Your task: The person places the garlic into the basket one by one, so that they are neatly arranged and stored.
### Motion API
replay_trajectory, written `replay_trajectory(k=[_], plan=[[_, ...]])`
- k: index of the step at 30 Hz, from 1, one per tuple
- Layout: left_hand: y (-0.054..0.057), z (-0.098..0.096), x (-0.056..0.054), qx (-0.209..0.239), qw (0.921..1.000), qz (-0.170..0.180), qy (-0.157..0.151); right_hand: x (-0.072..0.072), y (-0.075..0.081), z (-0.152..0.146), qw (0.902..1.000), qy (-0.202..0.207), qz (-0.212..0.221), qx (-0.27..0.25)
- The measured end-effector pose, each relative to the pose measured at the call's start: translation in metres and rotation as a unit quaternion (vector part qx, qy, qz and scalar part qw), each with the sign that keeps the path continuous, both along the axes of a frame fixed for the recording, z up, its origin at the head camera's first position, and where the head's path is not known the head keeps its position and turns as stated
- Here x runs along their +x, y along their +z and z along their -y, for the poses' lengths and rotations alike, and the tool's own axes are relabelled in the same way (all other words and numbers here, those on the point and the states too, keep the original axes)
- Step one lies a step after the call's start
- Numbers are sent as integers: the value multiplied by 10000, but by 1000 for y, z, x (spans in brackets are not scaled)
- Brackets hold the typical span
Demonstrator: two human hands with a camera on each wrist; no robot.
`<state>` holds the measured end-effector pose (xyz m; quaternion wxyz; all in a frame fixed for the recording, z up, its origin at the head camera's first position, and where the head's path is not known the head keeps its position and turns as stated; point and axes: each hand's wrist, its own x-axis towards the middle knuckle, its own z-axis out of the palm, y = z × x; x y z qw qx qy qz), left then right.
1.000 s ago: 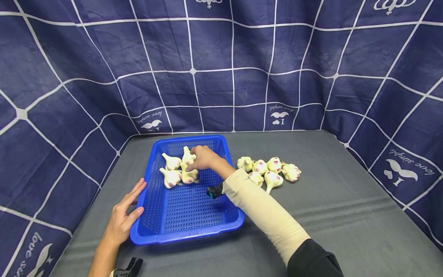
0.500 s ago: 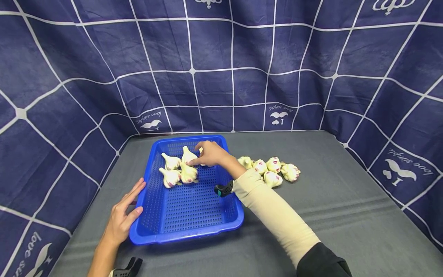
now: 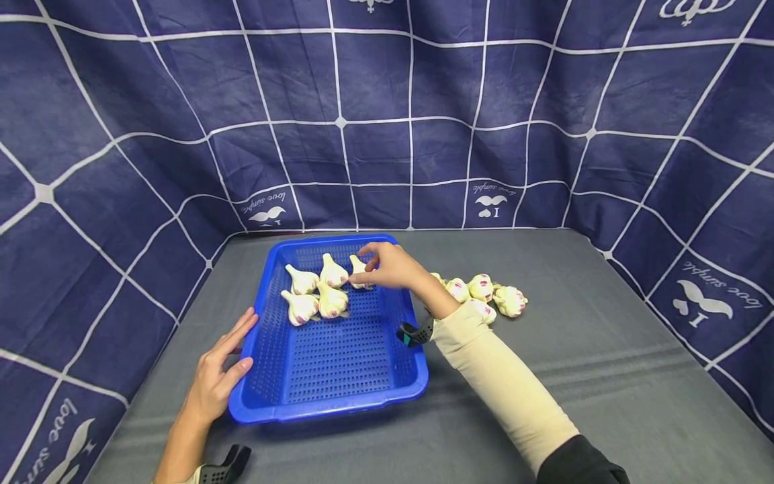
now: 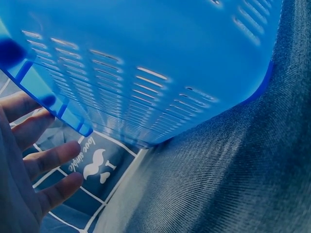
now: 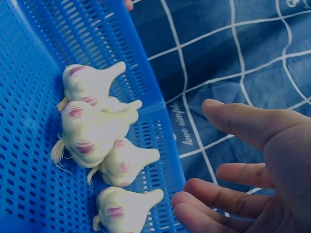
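Observation:
Several white garlic bulbs with purple streaks, among them a front bulb [image 3: 332, 302], sit in the back part of a blue perforated basket [image 3: 329, 410]. My right hand [image 3: 396, 266] hovers over the basket's right rim, close to the rightmost bulb [image 3: 358, 272]. Its fingers are parted and hold nothing; the right wrist view shows a gap between this hand [image 5: 272, 165] and the garlic [image 5: 129, 209]. My left hand [image 3: 210, 383] touches the basket's left rim with loosely spread fingers. From the left wrist, the fingers [image 4: 53, 158] appear beside the basket's outer wall [image 4: 146, 29].
More garlic bulbs [image 3: 510, 301] lie in a group on the grey tabletop [image 3: 580, 349] to the basket's right, partly covered by my right forearm. A dark blue checked cloth [image 3: 375, 154] hangs behind and at both sides.
My right hand has moved right and up from the clustered bulbs, fingers spreading. The rightmost bulb, hidden behind the hand before, now shows. My left hand stays at the rim.

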<state>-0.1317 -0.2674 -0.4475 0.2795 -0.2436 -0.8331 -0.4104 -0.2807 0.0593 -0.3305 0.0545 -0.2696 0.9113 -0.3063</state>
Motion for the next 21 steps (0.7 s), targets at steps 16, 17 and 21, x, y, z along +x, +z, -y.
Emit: replay_trajectory(k=[16,17,21], plan=[[0,-1,1,-43,9998,146,91,22,-3,-48,9920,-80,361,-1207],[0,-1,1,-46,9998,144,96,23,-3,-51,9909,-78,374,-1292],[0,-1,1,-32,9999,113,94,29,-4,-62,9873,-37,343,-1551]])
